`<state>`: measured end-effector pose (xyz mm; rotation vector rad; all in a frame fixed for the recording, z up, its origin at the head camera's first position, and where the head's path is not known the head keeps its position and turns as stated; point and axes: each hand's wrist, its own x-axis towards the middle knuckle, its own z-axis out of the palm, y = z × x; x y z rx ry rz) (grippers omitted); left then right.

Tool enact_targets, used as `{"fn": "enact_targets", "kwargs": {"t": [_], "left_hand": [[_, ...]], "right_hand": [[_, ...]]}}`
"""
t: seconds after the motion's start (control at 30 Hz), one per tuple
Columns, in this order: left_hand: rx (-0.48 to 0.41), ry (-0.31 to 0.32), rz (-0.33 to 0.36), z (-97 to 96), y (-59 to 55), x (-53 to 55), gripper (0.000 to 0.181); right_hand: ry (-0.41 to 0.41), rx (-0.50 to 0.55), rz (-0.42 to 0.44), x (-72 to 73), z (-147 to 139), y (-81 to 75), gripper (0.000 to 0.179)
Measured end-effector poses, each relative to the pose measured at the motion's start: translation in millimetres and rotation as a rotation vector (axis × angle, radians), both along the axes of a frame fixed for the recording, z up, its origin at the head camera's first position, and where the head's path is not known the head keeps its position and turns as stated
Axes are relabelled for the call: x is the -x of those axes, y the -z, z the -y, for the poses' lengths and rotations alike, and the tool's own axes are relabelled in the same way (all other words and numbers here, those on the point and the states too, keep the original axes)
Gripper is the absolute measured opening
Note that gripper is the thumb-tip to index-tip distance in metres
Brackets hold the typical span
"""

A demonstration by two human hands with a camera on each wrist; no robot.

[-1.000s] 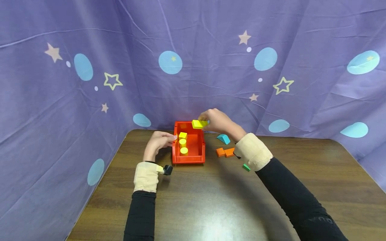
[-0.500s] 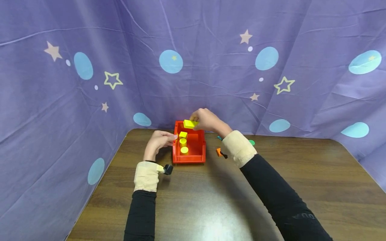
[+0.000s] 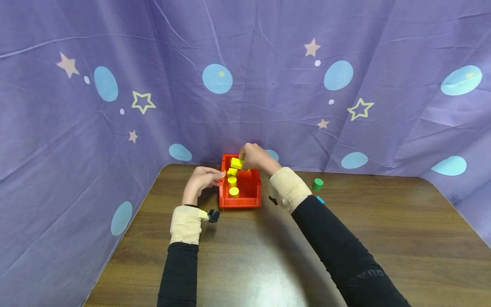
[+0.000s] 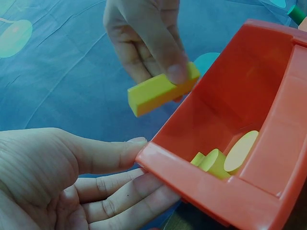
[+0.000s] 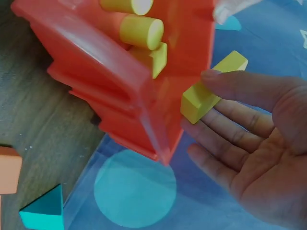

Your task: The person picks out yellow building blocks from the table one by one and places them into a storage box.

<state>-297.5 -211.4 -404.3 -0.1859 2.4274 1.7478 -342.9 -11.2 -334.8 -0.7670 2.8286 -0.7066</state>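
A red plastic bin stands at the back of the table. My left hand pinches its left rim between thumb and fingers, plain in the left wrist view. Over the bin's far end my right hand holds a yellow rectangular block between thumb and fingers. The right wrist view shows this block tilted. Inside the bin, along the left wall, are a yellow cube-like block and two yellow cylinders. In the left wrist view these pieces are partly hidden by the bin's wall.
A green cylinder stands to the right on the wooden table. A teal triangular block and an orange block lie beside the bin. The right arm hides some blocks in the head view. A purple curtain hangs close behind.
My right hand has moved left and then down with the yellow rectangular block, from the bin's far right corner over its far left part. The left hand has stayed at the rim.
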Motion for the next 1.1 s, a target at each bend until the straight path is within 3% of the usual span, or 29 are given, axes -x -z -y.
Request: {"fn": "enact_targets", "kwargs": {"t": [0.2,0.5,0.6,0.73,1.1], "left_hand": [[-0.013,0.0,0.003,-1.3,1.9,1.4,0.037],[-0.005,-0.001,0.008,-1.1,0.3,1.5,0.036],[-0.027,0.003,0.01,-1.3,0.3,1.8,0.035],[-0.044,0.002,0.004,-0.5,0.7,0.5,0.035],[0.01,0.004,0.01,0.3,-1.0,0.2,0.037]], "right_hand": [[0.038,-0.158,0.017,0.6,9,8.2,0.042],[0.065,-0.374,0.049,-2.2,23,10.3,0.021],[0.102,-0.416,0.033,-3.0,27,9.5,0.015],[0.186,-0.445,0.024,-3.8,35,10.0,0.024],[0.33,-0.476,0.055,0.7,49,17.5,0.026]]}}
